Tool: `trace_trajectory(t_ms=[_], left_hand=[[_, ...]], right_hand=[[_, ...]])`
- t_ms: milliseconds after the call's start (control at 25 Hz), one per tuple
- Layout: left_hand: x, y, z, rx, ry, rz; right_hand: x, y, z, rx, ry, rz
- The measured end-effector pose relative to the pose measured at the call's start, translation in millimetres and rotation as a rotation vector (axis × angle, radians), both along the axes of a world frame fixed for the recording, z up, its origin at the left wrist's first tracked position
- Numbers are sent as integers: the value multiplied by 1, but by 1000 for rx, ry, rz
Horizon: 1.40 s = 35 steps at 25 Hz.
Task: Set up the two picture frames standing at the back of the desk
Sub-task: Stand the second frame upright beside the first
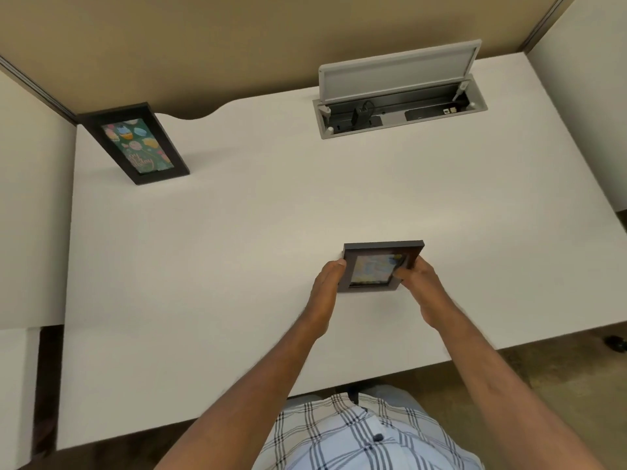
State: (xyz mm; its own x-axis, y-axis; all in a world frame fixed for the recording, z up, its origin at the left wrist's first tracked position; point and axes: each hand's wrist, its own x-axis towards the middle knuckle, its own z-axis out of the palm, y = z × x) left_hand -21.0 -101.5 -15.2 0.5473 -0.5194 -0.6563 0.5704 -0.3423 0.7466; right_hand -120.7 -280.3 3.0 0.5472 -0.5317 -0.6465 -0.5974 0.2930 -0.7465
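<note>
A small dark-brown picture frame [375, 268] with a blurred yellow and blue picture is held over the middle of the white desk [237, 249]. My left hand [327, 286] grips its left edge. My right hand [419, 286] grips its right edge, thumb on the front. The frame tilts toward me; I cannot tell whether its bottom edge touches the desk. A taller black frame [137, 144] with a green birthday card stands at the back left corner, leaning back against the tan partition [203, 45].
An open grey cable hatch [400, 106] with its lid raised sits at the back right of the desk, with plugs and sockets inside. White side panels flank the desk on both sides. My checked shirt shows at the near edge.
</note>
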Motion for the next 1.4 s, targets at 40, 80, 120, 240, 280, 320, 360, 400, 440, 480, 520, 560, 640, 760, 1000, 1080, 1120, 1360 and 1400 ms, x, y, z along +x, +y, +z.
trace_trajectory(t_ms=[40,80,120,240,280,320,360,400,440,480,520,560,640,760,1000,1080,1120,1360,1400], left_hand=[[2,-1,-1,-5,5,5],[5,-1,-1,-13,6,16],[9,1,0,-24,5,29],[28,9,4,-57,12,64],[35,12,5,-67,12,76],[44,17,6,-77,7,91],[57,22,6,-86,1,109],[67,26,8,-93,-7,127],[81,29,11,-100,-16,155],[96,33,13,-103,-25,187],[113,38,16,-105,-31,223],[133,42,17,-108,-38,254],[169,50,19,-109,-53,304],[230,65,17,-130,-72,358],[326,85,3,-158,-69,477],[347,87,-5,-154,-68,495],[356,87,-8,-154,-67,496],[388,86,-14,-162,-70,514],[393,88,-16,-163,-80,514]], right_hand=[[3,1,0,17,-13,-8],[6,1,1,36,-24,-16],[11,2,2,57,-32,-25],[35,3,2,88,-36,-49],[45,4,4,79,-36,-41],[58,7,6,71,-42,-28],[75,12,7,69,-53,-17],[88,16,9,66,-69,-8],[105,20,11,59,-88,3],[124,25,13,54,-107,15],[144,30,13,49,-123,26],[166,35,13,48,-141,38],[207,45,13,41,-178,65],[273,60,10,23,-228,114],[370,80,1,-28,-262,212],[392,83,-4,-52,-256,226],[402,84,-6,-65,-247,230],[436,86,-9,-120,-247,250],[442,88,-9,-132,-244,259]])
